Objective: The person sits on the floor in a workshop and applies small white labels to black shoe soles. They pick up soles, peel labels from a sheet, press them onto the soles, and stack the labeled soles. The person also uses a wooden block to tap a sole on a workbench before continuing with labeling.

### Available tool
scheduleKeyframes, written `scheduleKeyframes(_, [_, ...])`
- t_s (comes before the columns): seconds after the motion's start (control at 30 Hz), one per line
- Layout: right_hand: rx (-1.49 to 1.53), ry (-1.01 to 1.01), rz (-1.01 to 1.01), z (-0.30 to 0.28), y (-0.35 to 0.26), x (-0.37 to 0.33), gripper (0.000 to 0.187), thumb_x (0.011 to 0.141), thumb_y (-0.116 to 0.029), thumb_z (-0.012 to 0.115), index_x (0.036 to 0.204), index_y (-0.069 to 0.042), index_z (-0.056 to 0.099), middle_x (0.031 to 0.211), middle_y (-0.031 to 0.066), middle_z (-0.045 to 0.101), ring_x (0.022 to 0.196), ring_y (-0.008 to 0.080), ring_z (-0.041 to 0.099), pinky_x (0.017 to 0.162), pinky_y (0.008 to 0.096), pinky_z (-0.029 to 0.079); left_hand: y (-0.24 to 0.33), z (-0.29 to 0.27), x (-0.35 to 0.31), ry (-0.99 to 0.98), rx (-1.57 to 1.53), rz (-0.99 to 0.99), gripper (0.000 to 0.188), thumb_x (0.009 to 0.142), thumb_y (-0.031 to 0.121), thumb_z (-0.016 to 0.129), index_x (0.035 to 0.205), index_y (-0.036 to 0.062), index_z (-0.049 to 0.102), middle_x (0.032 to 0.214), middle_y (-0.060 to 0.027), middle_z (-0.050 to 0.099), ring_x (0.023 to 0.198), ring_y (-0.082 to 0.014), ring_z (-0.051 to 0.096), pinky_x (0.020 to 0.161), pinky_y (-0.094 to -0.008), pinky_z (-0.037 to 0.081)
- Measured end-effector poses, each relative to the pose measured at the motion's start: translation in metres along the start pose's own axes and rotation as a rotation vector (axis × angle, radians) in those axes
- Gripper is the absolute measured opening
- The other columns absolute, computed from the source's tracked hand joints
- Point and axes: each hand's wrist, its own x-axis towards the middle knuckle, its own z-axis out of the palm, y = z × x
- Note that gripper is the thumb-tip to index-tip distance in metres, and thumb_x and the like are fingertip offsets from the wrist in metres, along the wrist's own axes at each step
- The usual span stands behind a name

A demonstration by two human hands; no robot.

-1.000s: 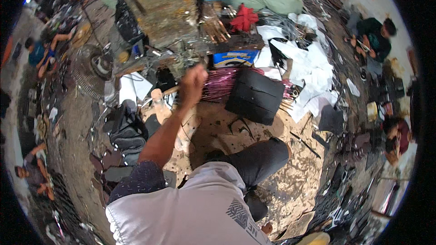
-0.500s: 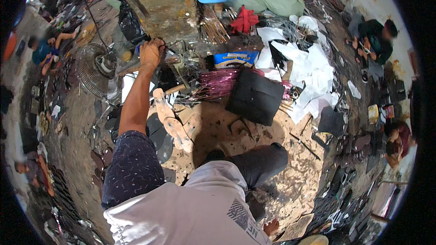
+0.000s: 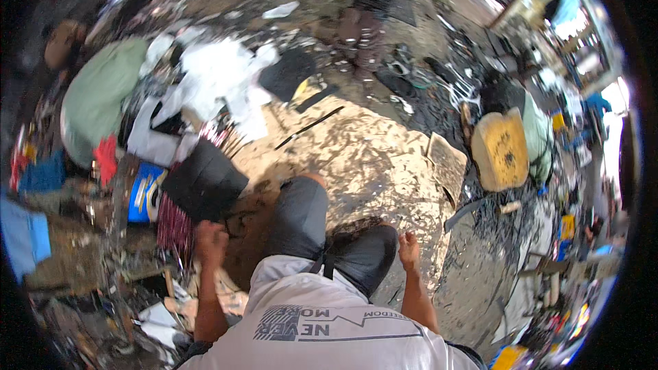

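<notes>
My left hand [image 3: 211,243] is in the air beside a bundle of shiny dark-pink strips [image 3: 175,229] and below a black square pad [image 3: 205,179]. Motion smears its fingers, and I see nothing clearly held in it. On the other side of my knees, my right hand [image 3: 409,250] hangs over the edge of a stained tan sheet [image 3: 370,157]. Its fingers look loosely apart with nothing between them. Next to the pink strips lies a blue and yellow packet [image 3: 144,193].
White sheets [image 3: 223,82] and a black piece [image 3: 288,75] lie past the mat. A green sack [image 3: 103,99] stands far left, near a red cloth [image 3: 105,157]. To the right are a yellow foam-like slab [image 3: 500,151] and scattered dark scraps. People sit along the far edge.
My view has swung to the right, so the workbench things now lie at the left. My left hand has come back from the bench toward my body, and my right hand has risen beside my knee.
</notes>
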Motion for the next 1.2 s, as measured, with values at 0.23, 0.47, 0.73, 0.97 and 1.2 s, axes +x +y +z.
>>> scheduleKeyframes(0.23, [0.014, 0.139, 0.313, 0.01, 0.096, -0.084, 0.051, 0.096, -0.03, 0.066, 0.129, 0.009, 0.058, 0.121, 0.0264, 0.068, 0.111, 0.0367, 0.067, 0.094, 0.0435, 0.052, 0.112, 0.072, 0.125, -0.75, -0.109, 0.092, 0.04, 0.095, 0.035, 0.071, 0.124, 0.0071, 0.07, 0.131, -0.0199, 0.064, 0.125, -0.0337, 0.059, 0.104, -0.0442, 0.047])
scheduleKeyframes(0.47, [-0.225, -0.151, 0.553, -0.011, 0.055, -0.105, 0.058, 0.096, -0.031, 0.066, 0.138, 0.007, 0.055, 0.117, 0.0277, 0.07, 0.109, 0.0421, 0.068, 0.093, 0.0471, 0.053, 0.112, 0.079, 0.196, -0.792, -0.138, -0.148, 0.043, 0.096, 0.037, 0.07, 0.123, 0.0033, 0.069, 0.114, -0.0181, 0.073, 0.104, -0.0306, 0.071, 0.093, -0.0399, 0.053])
scheduleKeyframes(0.73, [-0.384, -0.047, 0.18, -0.07, -0.129, 0.075, 0.043, 0.099, -0.036, 0.064, 0.126, -0.002, 0.064, 0.094, 0.0102, 0.071, 0.082, 0.0224, 0.065, 0.071, 0.0391, 0.053, 0.019, 0.105, 0.211, -0.677, -0.609, -0.67, 0.039, 0.098, 0.041, 0.069, 0.112, 0.004, 0.071, 0.093, -0.0012, 0.063, 0.085, -0.0135, 0.059, 0.077, -0.0302, 0.049])
scheduleKeyframes(0.97, [0.18, -0.019, 0.429, -0.036, -0.299, 0.17, 0.053, 0.101, -0.039, 0.061, 0.135, 0.002, 0.06, 0.104, 0.0121, 0.07, 0.094, 0.022, 0.066, 0.073, 0.0377, 0.054, -0.021, 0.021, 0.315, -0.724, -0.762, -0.832, 0.026, 0.099, 0.026, 0.068, 0.111, 0.0038, 0.072, 0.083, -0.0005, 0.068, 0.071, -0.0095, 0.058, 0.064, -0.0264, 0.048])
scheduleKeyframes(1.2, [0.048, 0.019, -0.079, -0.045, -0.331, 0.412, 0.026, 0.101, -0.025, 0.058, 0.087, -0.003, 0.058, 0.075, 0.0088, 0.051, 0.071, 0.0194, 0.053, 0.069, 0.0361, 0.044, 0.157, 0.08, 0.639, -0.481, -0.846, -0.425, 0.045, 0.104, 0.046, 0.057, 0.114, 0.0029, 0.066, 0.096, -0.0013, 0.067, 0.083, -0.0104, 0.059, 0.073, -0.0262, 0.047])
